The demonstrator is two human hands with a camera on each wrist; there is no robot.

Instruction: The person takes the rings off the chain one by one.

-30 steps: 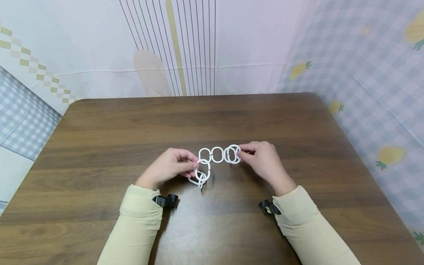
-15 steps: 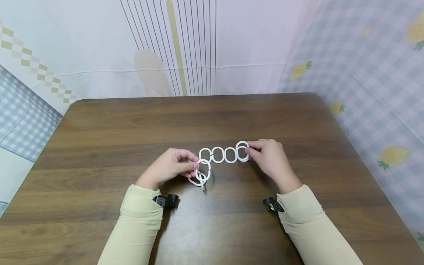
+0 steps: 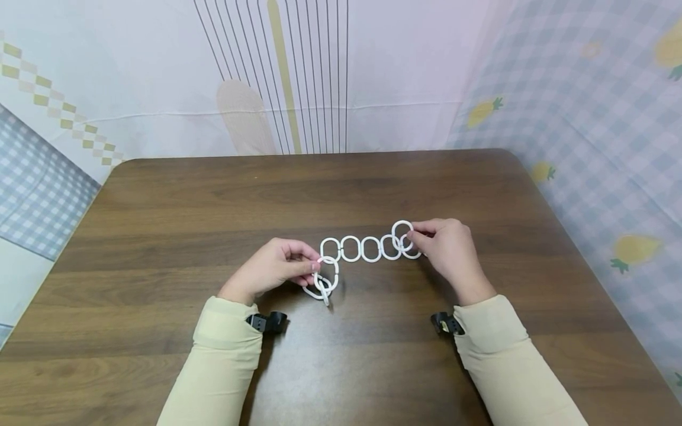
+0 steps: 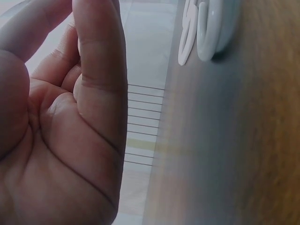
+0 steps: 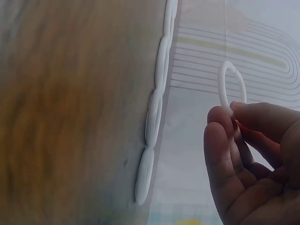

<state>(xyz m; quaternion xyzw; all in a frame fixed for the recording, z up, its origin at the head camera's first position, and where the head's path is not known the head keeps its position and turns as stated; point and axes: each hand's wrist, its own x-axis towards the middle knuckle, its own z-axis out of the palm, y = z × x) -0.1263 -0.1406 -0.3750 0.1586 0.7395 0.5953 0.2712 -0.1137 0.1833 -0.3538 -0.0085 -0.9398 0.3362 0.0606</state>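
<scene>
White oval links point(image 3: 360, 249) occupy the surface point(image 3: 341, 201), apparently at the row-laying step; the next move likely calls for lowering the raised link point(image 5: 222, 83) (right hand point(image 3: 450, 251) clamped on it) to the row. Row axis runs left to right, each of its links pointing lengthwise near to far; left hand point(image 3: 269, 269) pinches a nearer link point(image 3: 337, 279).

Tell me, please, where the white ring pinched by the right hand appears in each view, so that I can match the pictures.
Head: the white ring is right of centre, at the right hand, overlapping the right end of the row of rings.
Left wrist: not in it; the right hand does not show either.
Right wrist: right of centre, slightly above mid-height.
Shared landmark: the yellow-green wall stripe.
</scene>
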